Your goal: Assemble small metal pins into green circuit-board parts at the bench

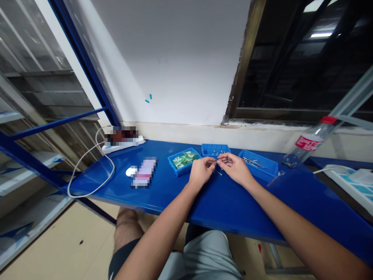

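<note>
- Left hand and right hand together at the fingertips; exact grip, cannot tell.
- Rod: between them, near side of middle bin.
- Likely light, stiff, slippery; pinch mid-shaft.

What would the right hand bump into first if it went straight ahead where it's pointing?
Probably the left hand: it lies just ahead of the right hand, though depth is hard to judge here.
</note>
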A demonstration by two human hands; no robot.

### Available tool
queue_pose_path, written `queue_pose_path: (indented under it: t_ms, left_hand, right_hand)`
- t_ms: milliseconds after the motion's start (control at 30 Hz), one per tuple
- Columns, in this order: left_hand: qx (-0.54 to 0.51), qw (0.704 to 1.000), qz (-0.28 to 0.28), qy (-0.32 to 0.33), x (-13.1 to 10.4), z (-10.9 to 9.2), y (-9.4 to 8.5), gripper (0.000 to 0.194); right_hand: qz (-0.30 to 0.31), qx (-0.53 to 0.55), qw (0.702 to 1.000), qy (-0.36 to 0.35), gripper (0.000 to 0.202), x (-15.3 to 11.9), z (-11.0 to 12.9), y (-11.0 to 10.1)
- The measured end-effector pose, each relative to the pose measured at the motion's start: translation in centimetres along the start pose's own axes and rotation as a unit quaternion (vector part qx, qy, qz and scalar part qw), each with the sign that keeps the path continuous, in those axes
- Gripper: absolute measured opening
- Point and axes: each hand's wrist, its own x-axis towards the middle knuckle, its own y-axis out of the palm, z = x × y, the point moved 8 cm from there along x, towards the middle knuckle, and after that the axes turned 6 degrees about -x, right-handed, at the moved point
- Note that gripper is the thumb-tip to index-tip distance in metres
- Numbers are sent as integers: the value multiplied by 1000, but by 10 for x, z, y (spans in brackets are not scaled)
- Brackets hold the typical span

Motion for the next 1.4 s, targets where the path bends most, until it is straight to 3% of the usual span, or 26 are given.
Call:
queue_pose_path:
  t_ms: [200, 467, 667, 767, 867, 967, 1067, 1133, 1300, 1400]
  left_hand:
    - [-40, 999, -18, 2, 0, -3, -3, 37]
    - [-125, 992, -9, 3, 3, 6, -1, 39]
    - [-127, 992, -16, 9, 4, 5, -1, 43]
    - [-65, 997, -8, 33, 0, -4, 0, 40]
    - [58, 991, 51, 106, -5, -18, 11, 22]
    - [145, 961, 143, 187, -13, -23, 29, 21]
    - [176, 938, 208, 213, -16, -16, 41, 19]
    - [189, 933, 223, 208, -15, -11, 42, 17]
    - [195, 943, 198, 185, -11, -11, 37, 12]
    - [131, 971, 134, 151, -7, -15, 25, 13]
  right_hand:
    - [-5, 29, 1000, 6, 34, 1, 0, 0]
    - [-12, 30, 999, 2, 31, 0, 6, -2]
    - [-11, -21, 1000, -19, 26, 1, 9, -1]
    - [-29, -101, 992, -65, 22, 3, 18, -7]
    - [-66, -209, 967, -132, 17, 4, 29, -18]
    - [-96, -307, 933, -159, 20, 7, 28, -27]
    - [-92, -386, 905, -151, 23, 10, 19, -28]
    - [-85, -417, 894, -142, 24, 11, 14, -27]
    - [-93, -429, 887, -143, 23, 8, 16, -26]
    - [-100, -383, 903, -169, 21, 5, 27, -26]
